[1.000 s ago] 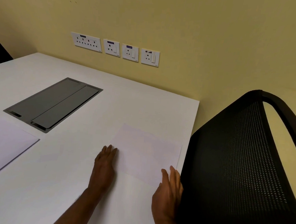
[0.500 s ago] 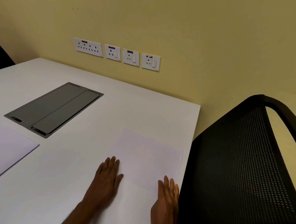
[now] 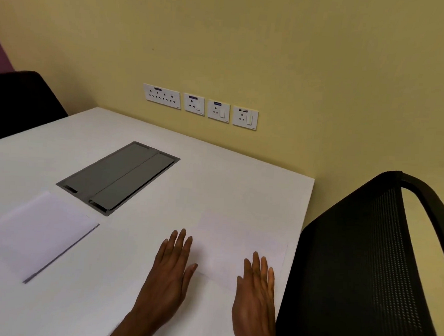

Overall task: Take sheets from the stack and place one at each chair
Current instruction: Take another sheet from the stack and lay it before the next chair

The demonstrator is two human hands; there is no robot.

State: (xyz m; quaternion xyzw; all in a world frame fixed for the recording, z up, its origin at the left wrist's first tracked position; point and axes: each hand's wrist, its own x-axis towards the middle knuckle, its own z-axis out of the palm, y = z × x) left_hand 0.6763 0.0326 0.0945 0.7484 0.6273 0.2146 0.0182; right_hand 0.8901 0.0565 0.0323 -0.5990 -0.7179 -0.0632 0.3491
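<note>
Left hand point(image 3: 169, 273) and right hand point(image 3: 256, 289) lie flat, fingers spread, holding nothing; wrists are cut off at the bottom edge. Sheet point(image 3: 239, 246), pale, faint-edged, lies lower centre-right beside the chair point(image 3: 365, 267). Stack point(image 3: 37, 232) lies lower left.

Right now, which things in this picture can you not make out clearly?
- Mesh chair: seat and base are cut off by the bottom and right edges of the head view.
- Second chair: only a dark backrest shows; the left edge cuts it.
- Stack of sheets: the sheet count is too fine to tell.
- Wall sockets: their labels are too small to read.
- Left hand, right hand on the placed sheet: forearms leave the bottom edge.
</note>
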